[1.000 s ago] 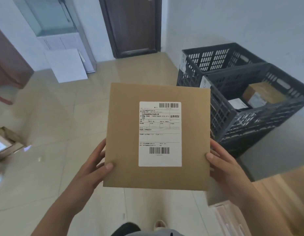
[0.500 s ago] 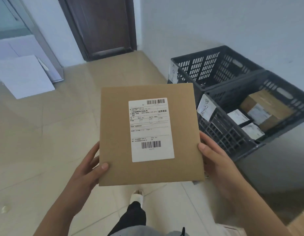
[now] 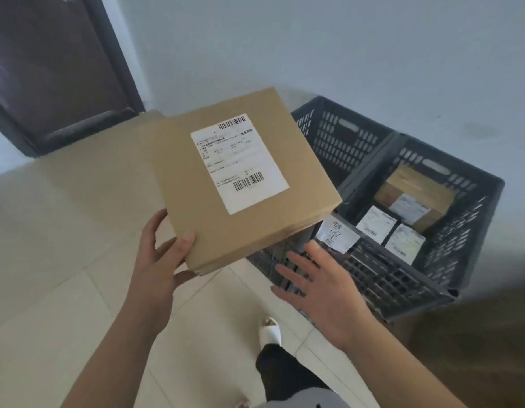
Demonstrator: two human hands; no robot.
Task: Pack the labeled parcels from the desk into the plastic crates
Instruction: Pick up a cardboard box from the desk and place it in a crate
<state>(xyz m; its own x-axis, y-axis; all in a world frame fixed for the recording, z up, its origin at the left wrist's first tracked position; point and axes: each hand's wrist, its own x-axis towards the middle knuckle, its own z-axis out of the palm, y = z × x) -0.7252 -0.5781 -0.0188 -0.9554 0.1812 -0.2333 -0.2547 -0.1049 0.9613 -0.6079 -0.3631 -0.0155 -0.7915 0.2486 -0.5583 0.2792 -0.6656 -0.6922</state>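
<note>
The flat cardboard parcel (image 3: 243,178) is gripped at its near corner by the left hand (image 3: 159,260), above the crates' (image 3: 402,278) near edge. The right hand (image 3: 323,285) is spread, empty. It is judged stiff and probably light. Its shipping label (image 3: 239,163) faces up; being nearly square, no long axis is evident.
</note>
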